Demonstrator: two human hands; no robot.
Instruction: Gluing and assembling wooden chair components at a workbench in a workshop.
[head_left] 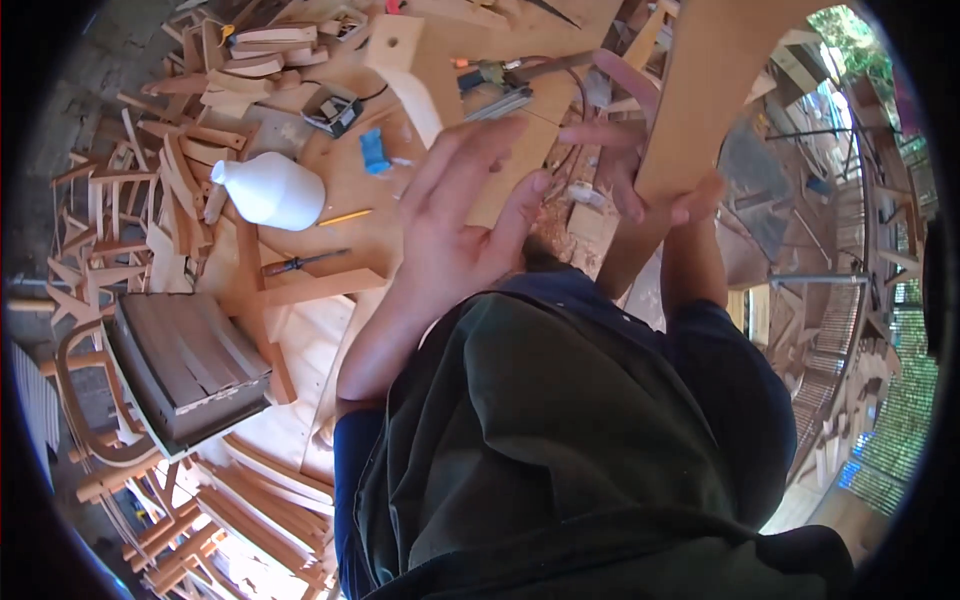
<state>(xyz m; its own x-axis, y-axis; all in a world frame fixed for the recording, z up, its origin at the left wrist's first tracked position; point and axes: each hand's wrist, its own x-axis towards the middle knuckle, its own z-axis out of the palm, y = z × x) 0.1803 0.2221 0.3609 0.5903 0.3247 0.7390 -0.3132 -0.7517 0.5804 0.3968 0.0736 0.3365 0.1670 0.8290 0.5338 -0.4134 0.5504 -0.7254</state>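
Observation:
My right hand (628, 172) grips a broad, smooth wooden piece (690, 110) that rises toward the top of the head view. Its fingers show on both sides of the wood, near a joint or lower edge. My left hand (460, 195) is raised to the left of it, with thumb and fingers apart and nothing visible between them. Just beyond the left fingers is a curved wooden part (405, 75) with a hole near its end. Whether the left fingertips touch that part, I cannot tell.
On the workbench (350, 205) lie a white plastic bottle (275, 192), a yellow pencil (345, 217), a screwdriver (305, 262) and a blue object (374, 151). Cut wooden parts (180, 170) pile up at the left. A stack of grey-brown boards (190, 350) stands lower left.

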